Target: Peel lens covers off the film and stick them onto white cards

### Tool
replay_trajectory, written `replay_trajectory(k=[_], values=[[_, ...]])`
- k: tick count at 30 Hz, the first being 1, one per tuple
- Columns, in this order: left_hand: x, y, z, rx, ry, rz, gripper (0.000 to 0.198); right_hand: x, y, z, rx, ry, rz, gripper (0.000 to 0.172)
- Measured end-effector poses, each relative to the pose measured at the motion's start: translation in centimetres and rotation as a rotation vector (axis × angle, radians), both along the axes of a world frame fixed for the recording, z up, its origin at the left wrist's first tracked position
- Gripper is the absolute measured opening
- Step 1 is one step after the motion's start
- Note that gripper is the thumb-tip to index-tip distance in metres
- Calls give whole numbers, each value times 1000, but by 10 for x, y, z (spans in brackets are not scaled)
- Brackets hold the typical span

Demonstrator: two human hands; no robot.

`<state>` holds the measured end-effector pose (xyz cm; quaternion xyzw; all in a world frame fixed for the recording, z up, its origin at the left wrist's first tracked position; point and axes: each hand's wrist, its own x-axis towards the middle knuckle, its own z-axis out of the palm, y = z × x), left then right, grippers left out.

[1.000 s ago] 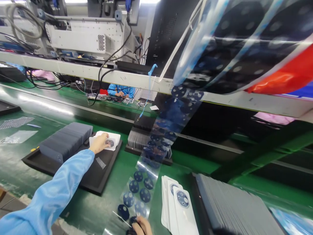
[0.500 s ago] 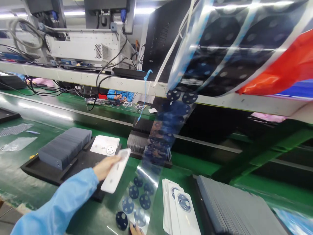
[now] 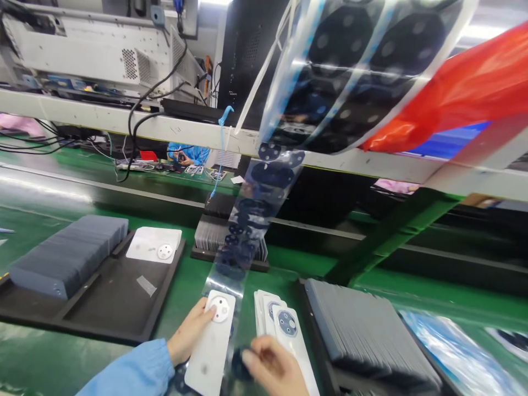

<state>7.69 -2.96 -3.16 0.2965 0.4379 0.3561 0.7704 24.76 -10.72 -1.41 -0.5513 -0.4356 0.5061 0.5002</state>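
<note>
My left hand [image 3: 187, 333] is closed on a white phone back cover [image 3: 209, 346], its thumb by the round camera area at the top. The cover lies over a clear film strip [image 3: 264, 190] bearing dark round stickers with holes. Just right of it, my right hand [image 3: 282, 368] pinches a dark round sticker [image 3: 240, 364], somewhat blurred. Beyond that hand are several overlapping white back covers [image 3: 299, 344], and the top one has a dark disc around its camera holes. Part of this pile is hidden by my right hand.
On the left, a black tray [image 3: 107, 311] carries a row of grey sheets [image 3: 72, 250] and more white covers [image 3: 144, 245]. A rack of grey sheets [image 3: 367, 330] stands at right. The strip hangs from a white shelf beam [image 3: 330, 165]. A co-worker's blue sleeves [image 3: 198, 153] show beyond.
My left hand has brought the white cover rightward over the film strip and turned it more upright. My right hand has risen from the bottom edge with a round sticker. The view has swung right.
</note>
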Motion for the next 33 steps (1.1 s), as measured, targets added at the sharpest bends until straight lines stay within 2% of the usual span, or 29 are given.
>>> replay_trajectory(k=[2,4,7,15,18,27,33], values=[[1,-1,0,107,61,29,44,-4,33,5,-111,137,-132,51],[0,-2,-2,176,106,26,43,-13,58,5,-132,206,-120,53],[-4,-3,-4,236,101,7,43,-26,75,-4,-147,229,-60,53],[-9,-3,3,450,234,-130,48,-29,77,-35,-146,76,-67,48],[-11,-2,3,505,269,-185,54,-27,76,-41,-170,79,-69,49],[-14,-5,4,524,271,-220,62,-30,73,-22,-235,131,-100,52],[-12,-5,3,527,275,-219,62,-30,73,-20,-243,154,-118,50]])
